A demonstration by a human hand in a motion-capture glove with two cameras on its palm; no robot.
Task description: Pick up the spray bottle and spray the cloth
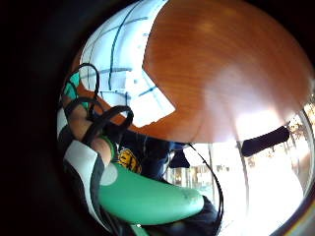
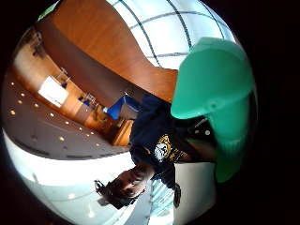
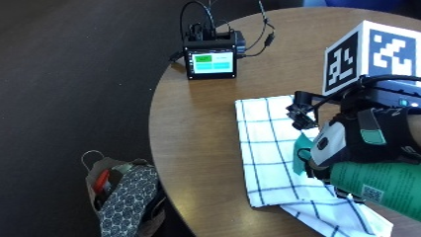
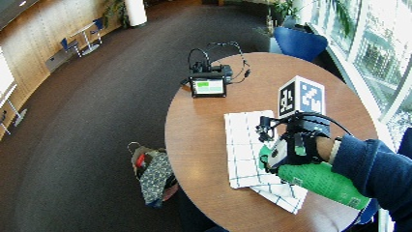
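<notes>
My gloved right hand grips a green spray bottle near its neck and holds it lying almost level above the table. The bottle's green spray head points out over a white cloth with dark checks, which lies spread on the round wooden table. In the wide outside view the hand and bottle hang over the cloth's near right part. The thumb side palm view is filled by the spray head with the cloth beyond it. The little finger side view shows the bottle body against the palm.
A small black device with a lit screen and cables stands at the table's far side. A patterned bag sits on the dark floor by the table's edge. A blue chair stands beyond the table.
</notes>
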